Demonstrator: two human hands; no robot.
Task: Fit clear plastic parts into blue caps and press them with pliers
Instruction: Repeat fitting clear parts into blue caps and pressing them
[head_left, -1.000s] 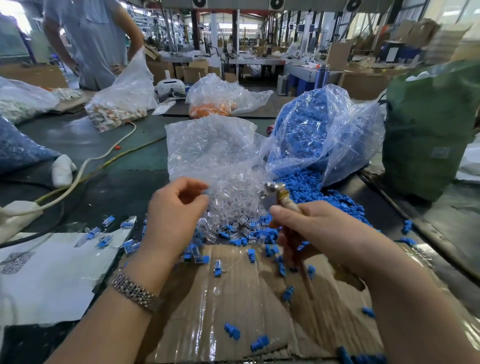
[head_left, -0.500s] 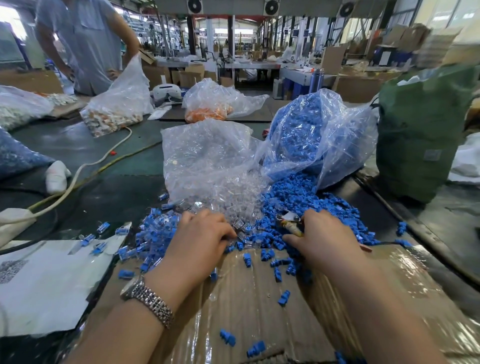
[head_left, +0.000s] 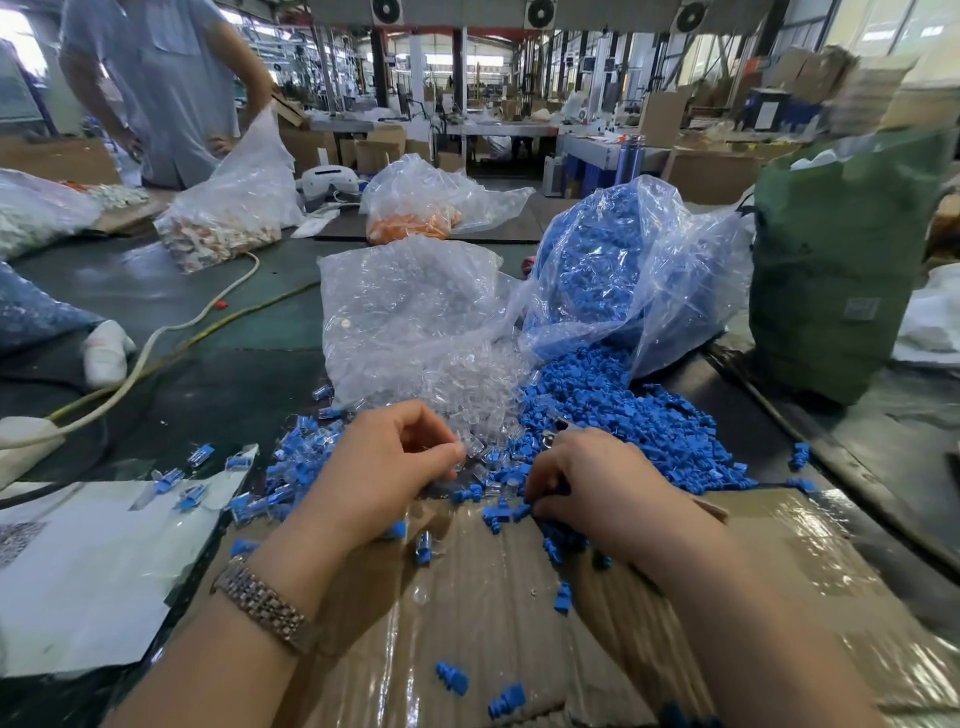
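Observation:
A heap of clear plastic parts (head_left: 467, 384) spills from a clear bag (head_left: 405, 312). Right of it, blue caps (head_left: 623, 415) pour from another bag (head_left: 613, 260). My left hand (head_left: 384, 467) sits at the near edge of the clear heap, fingers curled, thumb and forefinger pinching a clear part (head_left: 471, 450). My right hand (head_left: 592, 483) grips the pliers, whose metal head (head_left: 551, 438) pokes out above the knuckles; its fingertips touch loose blue caps (head_left: 511, 512). The pliers' handles are hidden inside the hand. Fitted cap-and-clear pieces (head_left: 291, 467) lie left of my left hand.
Flattened cardboard (head_left: 493, 623) covers the table in front of me, with stray caps on it. White paper (head_left: 93, 561) lies at left, a cable (head_left: 156, 338) crosses the dark table, a green sack (head_left: 841, 270) stands at right. A person (head_left: 161, 78) stands at the far left.
Both hands dropped from in front of me down onto the piles. The pliers, earlier held upright and clearly showing, are now mostly buried in my right hand.

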